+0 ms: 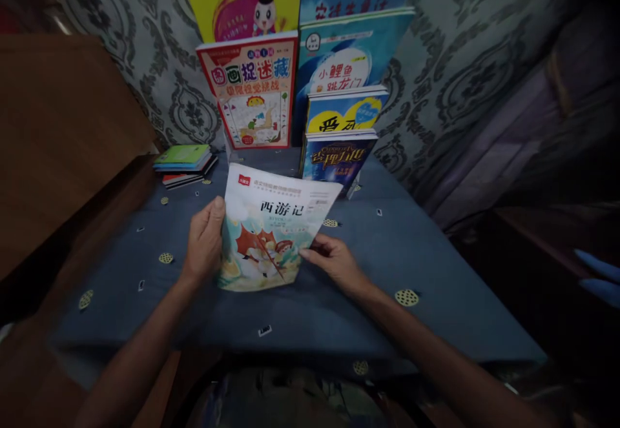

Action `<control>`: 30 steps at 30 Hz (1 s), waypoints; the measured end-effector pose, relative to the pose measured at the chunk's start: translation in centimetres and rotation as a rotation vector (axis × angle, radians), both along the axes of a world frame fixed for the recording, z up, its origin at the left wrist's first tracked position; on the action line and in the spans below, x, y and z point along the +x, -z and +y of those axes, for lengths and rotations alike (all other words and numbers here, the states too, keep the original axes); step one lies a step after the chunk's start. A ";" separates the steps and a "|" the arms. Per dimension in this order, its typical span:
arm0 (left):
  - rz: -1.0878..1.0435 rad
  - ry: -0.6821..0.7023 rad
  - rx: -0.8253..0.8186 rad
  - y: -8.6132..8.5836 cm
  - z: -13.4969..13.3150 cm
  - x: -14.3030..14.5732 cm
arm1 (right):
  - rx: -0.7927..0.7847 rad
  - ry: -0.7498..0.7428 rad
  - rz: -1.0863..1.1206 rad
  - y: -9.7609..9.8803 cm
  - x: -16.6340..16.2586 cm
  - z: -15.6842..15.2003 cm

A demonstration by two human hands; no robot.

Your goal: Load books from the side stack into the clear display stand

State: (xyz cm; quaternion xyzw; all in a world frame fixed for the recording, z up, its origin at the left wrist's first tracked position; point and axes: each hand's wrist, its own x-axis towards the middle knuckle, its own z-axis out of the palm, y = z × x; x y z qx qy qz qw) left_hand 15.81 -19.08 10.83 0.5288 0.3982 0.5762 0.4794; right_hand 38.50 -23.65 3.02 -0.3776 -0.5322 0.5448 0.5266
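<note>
Left hand [204, 241] and right hand [339, 263] holding book [266, 228], blue cloth [382, 260] beneath

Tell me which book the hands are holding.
The white-topped book with black title characters: the left hand and right hand grip its opposite sides. The upright books beyond it and the flat stack at the left are untouched.

"What is being held?"
"An illustrated book [268, 221], its left edge in the left hand [204, 237], its right edge in the right hand [335, 261], over a cloth-covered worktop [387, 247]."
"And farther off?"
"Past the left hand, a small stack of books [186, 160] lies flat. Beyond the right hand, a blue book [336, 160] stands upright."
</note>
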 end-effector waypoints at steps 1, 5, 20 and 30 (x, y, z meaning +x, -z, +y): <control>-0.076 0.002 -0.057 0.2 0.1 0.3 | -0.003 0.012 -0.033 -0.3 0.2 0.0; -0.259 -0.033 -0.259 2.4 0.5 1.5 | -0.044 0.079 -0.150 -1.0 1.5 -0.4; 1.006 0.178 0.030 7.8 3.5 -1.6 | -0.214 0.155 -0.481 2.4 3.1 -1.4; 1.330 0.037 0.397 9.2 4.8 -0.2 | -0.079 0.218 -0.912 1.5 3.9 -1.1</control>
